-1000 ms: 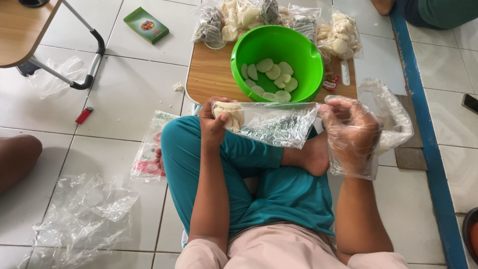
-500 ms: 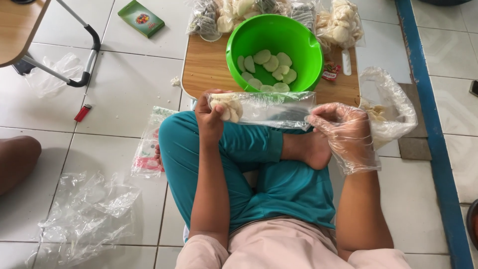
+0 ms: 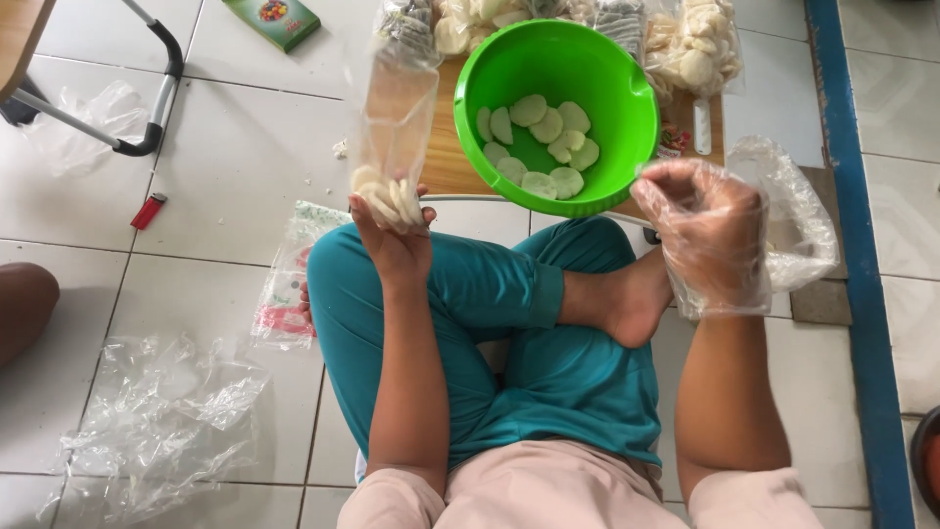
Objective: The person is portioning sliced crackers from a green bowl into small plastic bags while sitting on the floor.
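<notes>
From the head camera I see my left hand [image 3: 394,238] left of centre, its fingers closed around the bottom of a clear plastic bag [image 3: 395,118] that stands upright above the fist; pale round chips [image 3: 385,199] sit packed at the bag's lower end, just above my fingers. My right hand [image 3: 707,233], right of centre, wears a loose clear plastic glove [image 3: 795,211]; thumb and fingertips are pinched together on nothing I can make out, well apart from the bag.

Between the two hands, at upper centre, a bright green bowl [image 3: 597,83] rests on a low wooden board [image 3: 446,147], and a scatter of the same pale round chips lies in its bottom. Along the top edge behind the bowl lie several clear bags of chips [image 3: 697,44], filled and bunched together.

In the upper left a flat green box [image 3: 274,18] with a coloured picture lies on the white floor tiles. A small red lighter [image 3: 149,211] lies at the left, near a black metal chair leg [image 3: 157,98]. Just left of my knee is a flat printed wrapper [image 3: 287,284], white with red and green. Crumpled empty clear plastic [image 3: 162,421] fills the lower left
</notes>
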